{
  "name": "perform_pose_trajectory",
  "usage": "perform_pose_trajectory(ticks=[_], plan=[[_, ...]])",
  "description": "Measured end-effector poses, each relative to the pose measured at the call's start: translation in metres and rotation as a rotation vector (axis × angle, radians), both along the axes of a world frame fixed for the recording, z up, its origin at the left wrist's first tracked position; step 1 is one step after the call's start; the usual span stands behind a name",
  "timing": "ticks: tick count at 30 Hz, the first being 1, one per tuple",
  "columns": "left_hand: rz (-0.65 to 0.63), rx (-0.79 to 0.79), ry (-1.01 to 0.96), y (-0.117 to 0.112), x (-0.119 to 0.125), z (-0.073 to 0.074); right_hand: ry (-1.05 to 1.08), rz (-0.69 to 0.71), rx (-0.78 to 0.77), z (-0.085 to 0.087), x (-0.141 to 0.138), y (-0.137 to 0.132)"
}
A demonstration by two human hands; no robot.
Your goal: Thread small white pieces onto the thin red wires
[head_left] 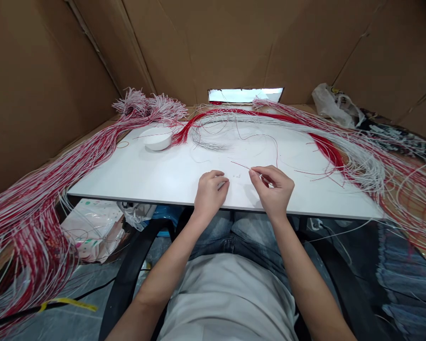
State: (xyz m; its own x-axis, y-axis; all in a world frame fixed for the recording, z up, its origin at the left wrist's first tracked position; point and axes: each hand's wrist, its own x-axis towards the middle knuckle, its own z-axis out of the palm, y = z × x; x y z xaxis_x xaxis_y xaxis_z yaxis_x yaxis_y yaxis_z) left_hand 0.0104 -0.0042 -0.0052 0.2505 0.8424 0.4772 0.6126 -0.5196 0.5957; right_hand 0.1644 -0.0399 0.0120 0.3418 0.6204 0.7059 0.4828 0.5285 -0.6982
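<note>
My right hand rests on the white table near its front edge, pinching a thin red wire whose end sticks out to the left of my fingertips. My left hand lies beside it with fingers curled, thumb and forefinger pressed together; whether something tiny sits between them I cannot tell. A few tiny white pieces lie on the table between the two hands.
A white bowl stands at the back left. Big bundles of red and white wires drape off the left and right edges. Cardboard walls enclose the table. A plastic bag sits at back right.
</note>
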Motion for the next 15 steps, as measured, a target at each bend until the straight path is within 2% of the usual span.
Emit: perform_pose_trajectory(ticks=[5,8,11,15], plan=[[-0.026,-0.146,-0.266,0.003,-0.006,0.003,-0.005,0.017,-0.022,0.001,0.0,0.0],[-0.048,-0.374,-0.605,0.005,-0.016,0.01,-0.02,0.056,-0.029,0.0,0.001,0.0],[-0.137,-0.611,-0.902,0.005,-0.028,0.017,-0.08,0.127,-0.018,0.001,0.0,0.0],[-0.207,-0.753,-1.049,0.003,-0.034,0.023,-0.177,0.202,0.033,0.002,-0.001,0.0]])
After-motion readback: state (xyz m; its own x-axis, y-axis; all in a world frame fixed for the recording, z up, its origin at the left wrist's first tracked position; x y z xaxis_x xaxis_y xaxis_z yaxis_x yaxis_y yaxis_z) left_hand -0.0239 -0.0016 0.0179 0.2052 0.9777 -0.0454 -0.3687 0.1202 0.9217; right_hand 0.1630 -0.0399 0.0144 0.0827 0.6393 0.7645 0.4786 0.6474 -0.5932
